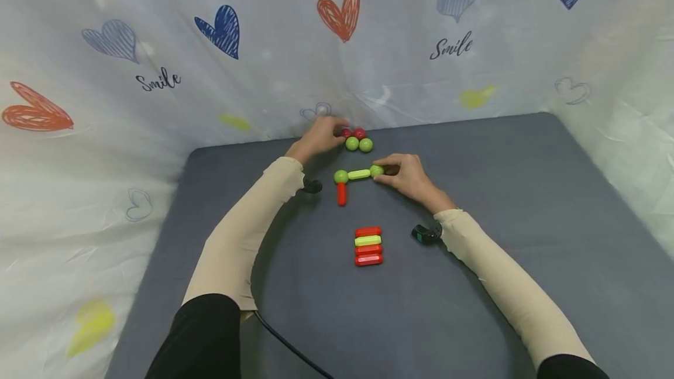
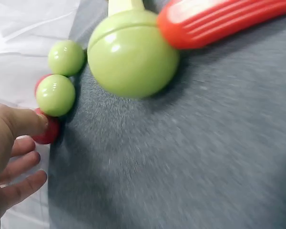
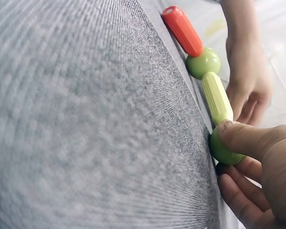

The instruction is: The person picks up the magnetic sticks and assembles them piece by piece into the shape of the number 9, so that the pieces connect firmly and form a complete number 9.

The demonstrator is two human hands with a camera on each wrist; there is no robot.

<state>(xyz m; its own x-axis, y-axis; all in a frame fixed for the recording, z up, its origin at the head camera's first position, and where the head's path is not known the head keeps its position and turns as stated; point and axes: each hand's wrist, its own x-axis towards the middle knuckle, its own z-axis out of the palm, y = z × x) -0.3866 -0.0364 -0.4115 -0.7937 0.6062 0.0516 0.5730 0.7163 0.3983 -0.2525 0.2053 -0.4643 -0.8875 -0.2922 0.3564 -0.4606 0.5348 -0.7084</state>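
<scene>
At the back of the table my left hand (image 1: 322,134) has its thumb and a finger around a red ball (image 2: 48,130), its other fingers spread. Another red ball (image 1: 360,133) and two green balls (image 1: 352,144) sit right beside it. My right hand (image 1: 411,177) pinches a green ball (image 3: 225,149) between thumb and fingers. That ball sits at one end of a yellow-green rod (image 3: 216,98). The rod's other end meets a larger-looking green ball (image 2: 133,55), from which a red rod (image 1: 342,194) points toward the near side.
Nearer the front, a stacked row of loose rods lies side by side: several red rods (image 1: 368,260) and one yellow-green rod (image 1: 367,241). A white curtain with printed hearts (image 1: 339,13) hangs behind the grey table (image 1: 474,309). A black cable (image 1: 289,347) runs beside the left arm.
</scene>
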